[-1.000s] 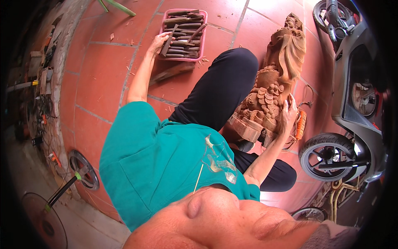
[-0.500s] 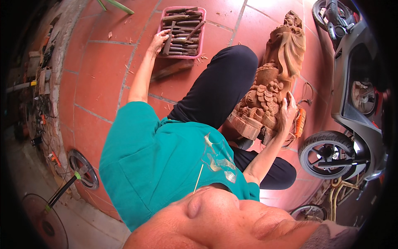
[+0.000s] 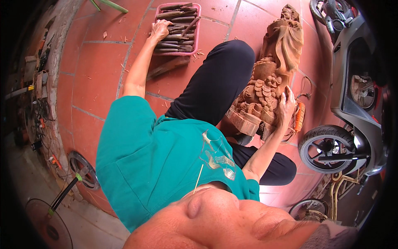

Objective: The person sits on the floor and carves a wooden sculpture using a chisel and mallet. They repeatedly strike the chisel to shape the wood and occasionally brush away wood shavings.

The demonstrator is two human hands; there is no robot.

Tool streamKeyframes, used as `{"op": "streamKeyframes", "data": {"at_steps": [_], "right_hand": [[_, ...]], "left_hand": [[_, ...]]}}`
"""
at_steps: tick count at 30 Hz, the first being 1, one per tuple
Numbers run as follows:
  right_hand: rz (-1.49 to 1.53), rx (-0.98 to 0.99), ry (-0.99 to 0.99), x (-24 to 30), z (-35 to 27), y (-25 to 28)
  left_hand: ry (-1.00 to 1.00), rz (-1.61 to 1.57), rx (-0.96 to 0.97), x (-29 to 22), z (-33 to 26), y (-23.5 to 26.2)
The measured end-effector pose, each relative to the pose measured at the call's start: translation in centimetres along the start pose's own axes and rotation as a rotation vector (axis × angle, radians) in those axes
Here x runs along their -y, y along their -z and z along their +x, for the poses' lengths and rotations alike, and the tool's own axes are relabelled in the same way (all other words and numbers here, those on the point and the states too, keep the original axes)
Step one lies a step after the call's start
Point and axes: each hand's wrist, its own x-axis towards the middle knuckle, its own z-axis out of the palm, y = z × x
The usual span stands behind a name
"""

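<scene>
A pink plastic basket [image 3: 196,31] full of dark carving tools [image 3: 180,31], their slim shafts laid side by side, sits on the floor at far left of centre. My left hand [image 3: 161,30] is over its left side, fingers bent down among the tools; what they close on is hidden. To the right lies a carved brown wooden statue [image 3: 271,70], a robed figure with rounded and coin-like shapes at its lower part. Against the right side of this lower part rests my right hand [image 3: 286,107], fingers stretched and slightly apart, holding no tool.
A block of dark wood [image 3: 168,67] lies below the basket. Right of the statue are an orange power tool [image 3: 299,117] with a cord and a parked motorbike [image 3: 360,103]. A standing fan [image 3: 47,226] is at lower left. Wood chips dot the red tiles [image 3: 99,79].
A dark chisel-like tool stood out below my left hand over the basket; now that hand has turned knuckles-up at the basket's left side. My right hand stays on the statue.
</scene>
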Motion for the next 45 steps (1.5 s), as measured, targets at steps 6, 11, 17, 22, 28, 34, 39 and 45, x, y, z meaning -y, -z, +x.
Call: {"op": "streamKeyframes", "data": {"at_steps": [6, 11, 17, 22, 28, 34, 39, 45], "right_hand": [[-0.004, 0.01, -0.014, -0.5, 0.2, -0.2], [-0.011, -0.014, -0.003, -0.6, 0.0, -0.4], [-0.044, -0.012, 0.009, -0.8, 0.1, -0.4], [-0.017, -0.016, 0.024, -1.0, 0.2, -0.6], [-0.053, -0.037, 0.036, -1.1, 0.1, -0.7], [-0.075, -0.024, 0.027, -1.0, 0.2, -0.7], [-0.059, -0.03, 0.024, -1.6, 0.2, -0.8], [-0.049, -0.025, 0.016, -1.3, 0.0, -0.8]], "left_hand": [[0.033, -0.097, 0.093, -1.2, -3.7, 0.8], [-0.009, -0.194, 0.119, -2.3, -7.3, 1.5], [-0.042, -0.146, 0.108, -2.2, -8.6, 1.2], [-0.003, -0.049, -0.106, -2.2, -8.7, -0.2], [-0.111, 0.071, -0.214, -4.1, -10.2, -0.2], [-0.162, 0.097, -0.133, -4.0, -12.2, -1.3], [0.011, 0.088, 0.041, -6.0, -11.1, 0.6], [-0.111, 0.047, -0.039, -4.8, -11.4, -0.3]]}}
